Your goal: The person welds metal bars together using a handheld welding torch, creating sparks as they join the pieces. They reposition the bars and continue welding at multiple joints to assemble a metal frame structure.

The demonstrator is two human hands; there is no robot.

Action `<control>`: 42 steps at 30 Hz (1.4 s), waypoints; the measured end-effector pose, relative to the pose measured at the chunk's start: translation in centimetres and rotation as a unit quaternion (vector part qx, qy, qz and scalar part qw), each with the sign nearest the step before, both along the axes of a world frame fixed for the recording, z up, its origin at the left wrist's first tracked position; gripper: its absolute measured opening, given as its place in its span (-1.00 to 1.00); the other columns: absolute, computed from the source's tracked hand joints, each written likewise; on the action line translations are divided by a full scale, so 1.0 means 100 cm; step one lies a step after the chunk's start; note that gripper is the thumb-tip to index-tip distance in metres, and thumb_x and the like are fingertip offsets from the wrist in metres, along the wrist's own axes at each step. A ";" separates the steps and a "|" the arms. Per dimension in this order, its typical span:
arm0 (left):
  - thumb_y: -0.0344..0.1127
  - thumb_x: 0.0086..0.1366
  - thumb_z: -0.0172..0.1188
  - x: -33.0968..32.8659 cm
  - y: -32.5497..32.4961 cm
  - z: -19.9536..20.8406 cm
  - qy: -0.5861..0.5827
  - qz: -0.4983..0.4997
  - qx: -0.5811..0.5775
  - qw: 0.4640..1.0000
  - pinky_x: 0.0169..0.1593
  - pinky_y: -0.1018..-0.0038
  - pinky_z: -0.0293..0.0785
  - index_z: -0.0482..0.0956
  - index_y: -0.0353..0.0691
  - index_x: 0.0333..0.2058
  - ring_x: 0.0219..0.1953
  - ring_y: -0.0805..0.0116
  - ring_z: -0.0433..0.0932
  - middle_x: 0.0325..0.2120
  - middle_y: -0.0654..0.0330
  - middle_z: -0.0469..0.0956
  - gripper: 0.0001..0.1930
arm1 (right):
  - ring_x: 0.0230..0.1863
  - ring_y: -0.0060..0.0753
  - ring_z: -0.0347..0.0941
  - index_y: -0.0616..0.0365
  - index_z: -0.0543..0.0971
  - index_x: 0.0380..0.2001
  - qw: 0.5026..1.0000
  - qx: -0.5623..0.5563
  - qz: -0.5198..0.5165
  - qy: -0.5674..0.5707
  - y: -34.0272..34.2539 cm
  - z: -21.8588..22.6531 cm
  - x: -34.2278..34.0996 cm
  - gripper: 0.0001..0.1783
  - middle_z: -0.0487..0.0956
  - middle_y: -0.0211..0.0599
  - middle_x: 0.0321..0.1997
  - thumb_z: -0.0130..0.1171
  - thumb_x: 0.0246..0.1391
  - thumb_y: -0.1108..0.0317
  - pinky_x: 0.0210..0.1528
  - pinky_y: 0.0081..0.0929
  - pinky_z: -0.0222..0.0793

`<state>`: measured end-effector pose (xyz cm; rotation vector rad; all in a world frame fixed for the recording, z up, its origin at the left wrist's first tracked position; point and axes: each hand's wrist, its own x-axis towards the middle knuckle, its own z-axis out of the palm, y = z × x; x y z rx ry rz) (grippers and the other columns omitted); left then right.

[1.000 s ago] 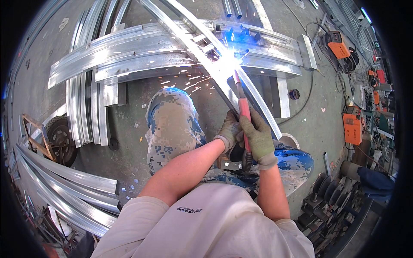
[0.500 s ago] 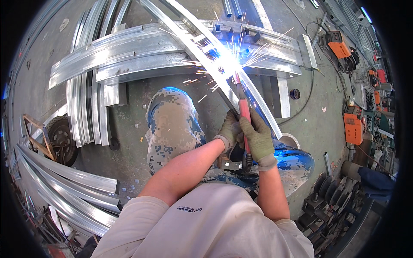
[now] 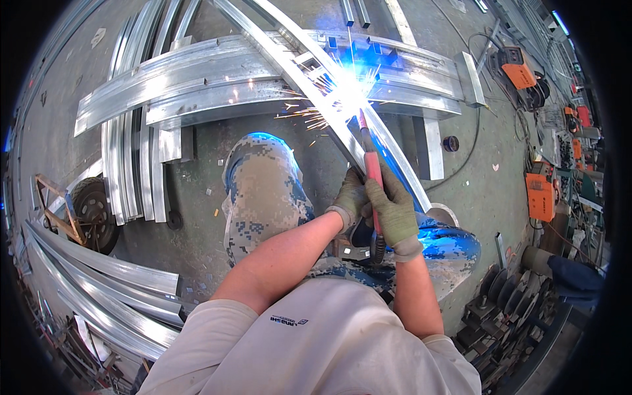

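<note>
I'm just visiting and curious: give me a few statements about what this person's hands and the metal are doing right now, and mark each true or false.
1. Both hands wear gloves. True: the left hand and right hand are in grey-green work gloves.
2. The welding torch has a red handle. True.
3. The hands are bare. False: only the forearms are bare.
4. Sparks fly where the torch tip meets the curved metal rail. True: a bright blue-white arc glows there.
5. The orange machines sit at the person's left. False: they stand on the right side of the floor.
</note>
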<state>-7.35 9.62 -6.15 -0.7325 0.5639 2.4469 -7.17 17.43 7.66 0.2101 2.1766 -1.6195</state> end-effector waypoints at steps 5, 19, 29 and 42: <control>0.40 0.51 -0.15 0.000 -0.001 0.001 -0.020 0.046 0.126 0.991 0.34 0.24 0.41 0.37 0.00 0.28 0.21 0.13 0.47 0.16 0.10 0.49 -0.33 | -0.01 -0.42 0.49 0.22 0.44 0.40 1.000 -0.005 0.002 -0.021 -0.006 0.011 -0.001 -0.37 0.60 -0.18 0.15 0.27 0.38 0.18 0.01 -0.46 0.38; 0.24 0.57 -0.13 0.001 0.002 -0.028 0.017 0.038 0.056 0.998 0.28 0.28 0.44 0.38 -0.03 0.24 0.18 0.18 0.46 0.10 0.13 0.49 -0.45 | 0.08 -0.25 0.61 0.20 0.48 0.37 0.997 0.052 -0.033 -0.052 -0.022 0.030 0.001 -0.35 0.67 -0.08 0.11 0.29 0.35 0.09 0.13 -0.36 0.51; 0.24 0.56 -0.12 -0.001 -0.008 0.016 -0.074 0.064 0.206 0.974 0.17 0.30 0.50 0.41 -0.02 0.16 0.06 0.21 0.53 -0.01 0.15 0.52 -0.49 | 0.12 -0.13 0.59 0.23 0.49 0.35 0.993 0.099 -0.004 0.058 -0.013 0.002 0.009 -0.38 0.64 0.06 0.14 0.27 0.34 0.12 0.19 -0.28 0.46; 0.29 0.57 -0.13 0.000 -0.007 0.009 -0.009 0.061 0.159 0.985 0.20 0.23 0.51 0.42 0.04 0.25 0.02 0.20 0.58 0.03 0.17 0.56 -0.44 | 0.21 -0.05 0.60 0.21 0.44 0.41 0.995 0.072 0.049 0.054 -0.022 0.019 0.004 -0.29 0.62 0.16 0.23 0.28 0.32 0.07 0.22 -0.28 0.47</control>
